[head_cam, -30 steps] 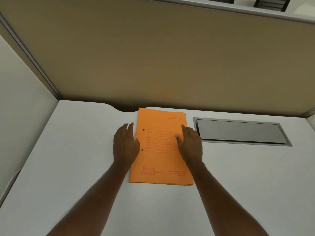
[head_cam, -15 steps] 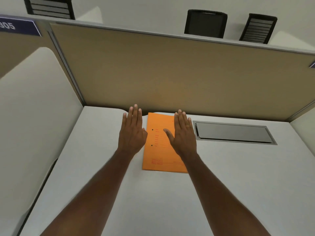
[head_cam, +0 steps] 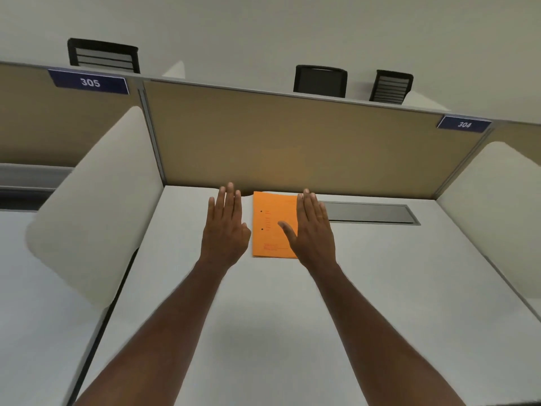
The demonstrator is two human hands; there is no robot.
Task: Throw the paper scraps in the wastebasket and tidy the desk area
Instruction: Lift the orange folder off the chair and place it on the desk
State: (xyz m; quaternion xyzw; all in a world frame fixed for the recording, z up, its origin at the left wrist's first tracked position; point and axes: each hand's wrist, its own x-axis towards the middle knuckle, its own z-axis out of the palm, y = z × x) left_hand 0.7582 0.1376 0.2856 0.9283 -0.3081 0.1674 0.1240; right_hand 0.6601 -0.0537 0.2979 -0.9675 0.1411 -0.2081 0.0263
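Note:
An orange file folder [head_cam: 272, 224] lies flat on the white desk [head_cam: 263, 332], close to the tan back partition. My left hand [head_cam: 225, 230] hovers just left of the folder, palm down, fingers straight and together, holding nothing. My right hand [head_cam: 313, 230] is stretched out over the folder's right edge, thumb spread, also empty; it hides the folder's right side. No paper scraps or wastebasket are in view.
A grey cable hatch [head_cam: 371, 213] is set into the desk right of the folder. The tan partition [head_cam: 292, 142] closes the back, and white side dividers [head_cam: 96, 206] [head_cam: 503, 209] flank the desk. Black chairs [head_cam: 320, 80] stand beyond the partition.
My head has pulled back and tilted up, so more of the cubicle shows. Both hands have lifted off the folder and spread apart; the folder has stayed in place.

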